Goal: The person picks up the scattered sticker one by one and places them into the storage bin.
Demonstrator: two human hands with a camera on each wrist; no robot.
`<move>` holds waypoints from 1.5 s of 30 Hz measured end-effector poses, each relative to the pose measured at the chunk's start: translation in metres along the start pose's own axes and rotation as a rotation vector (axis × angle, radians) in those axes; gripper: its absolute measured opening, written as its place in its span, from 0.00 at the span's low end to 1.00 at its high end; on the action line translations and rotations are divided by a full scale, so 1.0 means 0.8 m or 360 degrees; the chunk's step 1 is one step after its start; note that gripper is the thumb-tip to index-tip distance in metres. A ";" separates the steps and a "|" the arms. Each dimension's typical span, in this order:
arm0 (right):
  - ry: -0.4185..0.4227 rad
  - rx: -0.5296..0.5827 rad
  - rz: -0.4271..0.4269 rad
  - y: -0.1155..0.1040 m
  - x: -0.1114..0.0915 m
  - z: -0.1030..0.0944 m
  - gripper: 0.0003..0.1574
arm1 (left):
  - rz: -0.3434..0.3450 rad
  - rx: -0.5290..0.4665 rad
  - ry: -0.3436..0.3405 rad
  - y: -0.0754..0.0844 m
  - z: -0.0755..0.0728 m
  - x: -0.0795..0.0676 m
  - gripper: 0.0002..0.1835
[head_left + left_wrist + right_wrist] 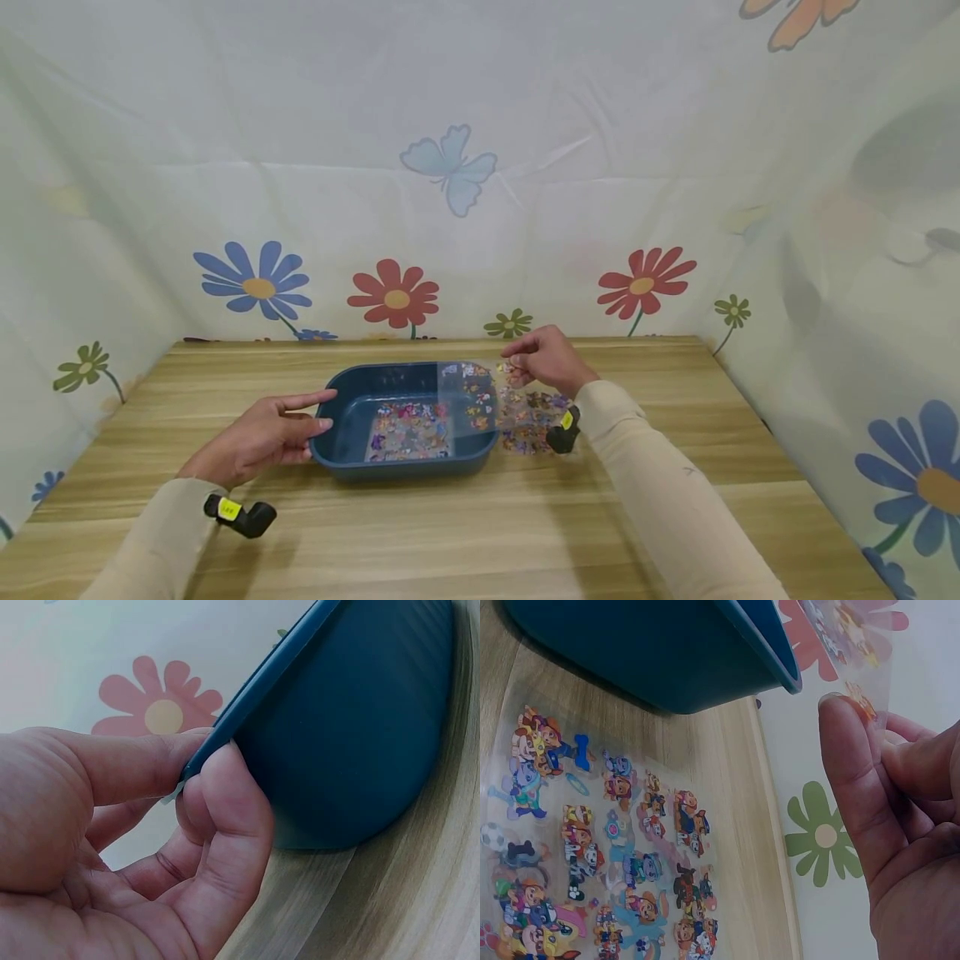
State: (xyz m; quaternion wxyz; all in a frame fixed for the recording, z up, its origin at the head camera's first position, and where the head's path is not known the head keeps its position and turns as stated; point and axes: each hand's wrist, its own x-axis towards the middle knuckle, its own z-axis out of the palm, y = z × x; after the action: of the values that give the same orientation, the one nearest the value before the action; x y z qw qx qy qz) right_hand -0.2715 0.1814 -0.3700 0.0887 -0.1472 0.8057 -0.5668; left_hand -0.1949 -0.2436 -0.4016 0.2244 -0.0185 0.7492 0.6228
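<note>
A clear sticker sheet (468,400) is held over the 3 o'clock end of a blue tub (397,472), as seen from the head. The sheet's corner at 1 o'clock is pinched between thumb and fingers of the right hand (553,362). On the tub's floor, at least 1 more printed sheet (408,437) is laid. The tub's rim is gripped at 9 o'clock by the left hand (262,433), the edge being pinched between thumb and fingers. Loose stickers (607,847) are spread on the wooden table (420,542), at 3 o'clock from the tub. At 12 o'clock, a white curtain (300,200) is patterned with flowers.
</note>
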 end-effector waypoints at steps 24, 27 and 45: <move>-0.0011 -0.0002 0.0012 -0.006 0.006 0.018 0.15 | -0.0032 -0.0033 0.0018 0.003 0.000 -0.002 0.41; -0.0015 -0.0023 0.0004 -0.007 0.007 0.020 0.15 | -0.0030 -0.0032 0.0017 0.003 0.000 -0.001 0.41; -0.0040 0.0003 -0.0014 -0.014 0.014 0.038 0.15 | -0.0035 -0.0032 0.0028 0.005 0.002 -0.003 0.41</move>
State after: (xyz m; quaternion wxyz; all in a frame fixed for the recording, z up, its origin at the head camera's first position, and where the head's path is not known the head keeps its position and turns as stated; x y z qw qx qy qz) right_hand -0.2706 0.1469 -0.3698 0.0964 -0.1577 0.8034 -0.5661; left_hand -0.1932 -0.2423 -0.3973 0.2245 -0.0344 0.7446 0.6277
